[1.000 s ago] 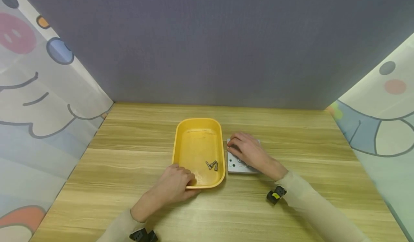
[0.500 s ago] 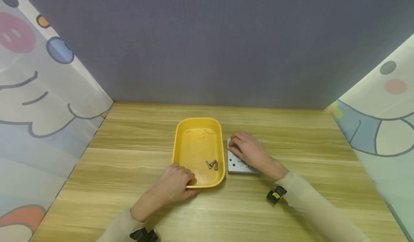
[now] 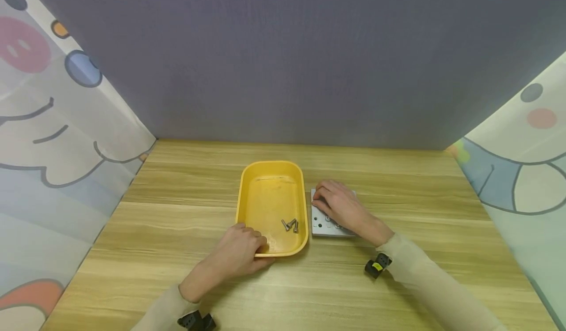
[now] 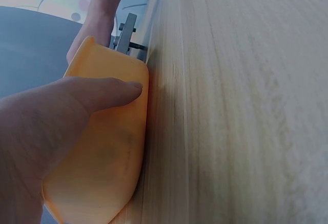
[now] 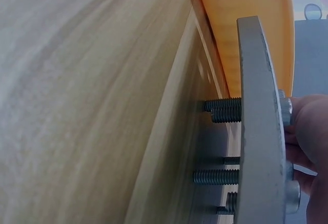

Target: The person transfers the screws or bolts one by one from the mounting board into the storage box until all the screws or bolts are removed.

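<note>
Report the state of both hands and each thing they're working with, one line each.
Left hand: gripping the tray's near left corner.
Right hand: fingers bent over the plate; whether they pinch a bolt is unclear.
Yellow tray: upright on the table, mostly bare inside.
Loose bolts: lying in the tray's near right part.
Metal plate: raised above the table.
Plate bolts: inserted, threads projecting underneath.

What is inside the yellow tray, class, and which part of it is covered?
Three metal screws lie toward the near right of the yellow tray. The left hand covers its near left corner, so whatever is there cannot be seen.
</note>
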A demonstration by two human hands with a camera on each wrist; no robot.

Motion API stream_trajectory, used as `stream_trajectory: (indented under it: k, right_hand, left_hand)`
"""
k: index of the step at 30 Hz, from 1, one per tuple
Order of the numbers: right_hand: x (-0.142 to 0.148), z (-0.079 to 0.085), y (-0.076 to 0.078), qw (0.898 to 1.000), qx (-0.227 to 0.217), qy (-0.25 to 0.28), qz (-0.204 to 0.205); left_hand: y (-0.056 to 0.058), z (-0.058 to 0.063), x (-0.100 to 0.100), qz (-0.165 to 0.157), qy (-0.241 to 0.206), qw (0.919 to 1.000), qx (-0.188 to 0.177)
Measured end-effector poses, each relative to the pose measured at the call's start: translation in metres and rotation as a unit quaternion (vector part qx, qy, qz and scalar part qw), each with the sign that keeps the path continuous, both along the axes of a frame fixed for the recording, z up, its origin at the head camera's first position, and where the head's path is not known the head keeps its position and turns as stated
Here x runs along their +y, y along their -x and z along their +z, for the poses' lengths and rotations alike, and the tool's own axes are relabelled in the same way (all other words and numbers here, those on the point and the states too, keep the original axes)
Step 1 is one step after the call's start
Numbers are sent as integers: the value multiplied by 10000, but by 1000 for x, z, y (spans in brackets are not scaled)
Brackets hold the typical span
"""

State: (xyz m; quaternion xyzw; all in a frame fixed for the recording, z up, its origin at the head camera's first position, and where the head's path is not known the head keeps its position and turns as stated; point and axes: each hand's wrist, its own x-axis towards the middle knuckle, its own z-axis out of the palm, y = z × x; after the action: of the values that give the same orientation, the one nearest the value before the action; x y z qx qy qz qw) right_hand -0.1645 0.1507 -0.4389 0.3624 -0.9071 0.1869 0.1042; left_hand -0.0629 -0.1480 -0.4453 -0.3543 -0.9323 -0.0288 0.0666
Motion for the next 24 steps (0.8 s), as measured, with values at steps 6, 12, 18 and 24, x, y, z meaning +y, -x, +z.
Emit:
stream_trajectory:
  k: [6,12,18,24]
  right_hand:
    - [0,0,1,9999,111,-17,98]
    - [-1,0,2,9996,157,-169,183]
    - [-1,0,1,9994,26,-294,168]
    - [-1,-1,2,9991,8,-372,189]
  left_hand:
    - [0,0,0,3,6,10000,6]
    - [0,0,0,-3,10,10000,-34]
    - [0,1,-1,-18,-9,10000,-19]
    - [0,1,-1,-11,-37,10000,-18]
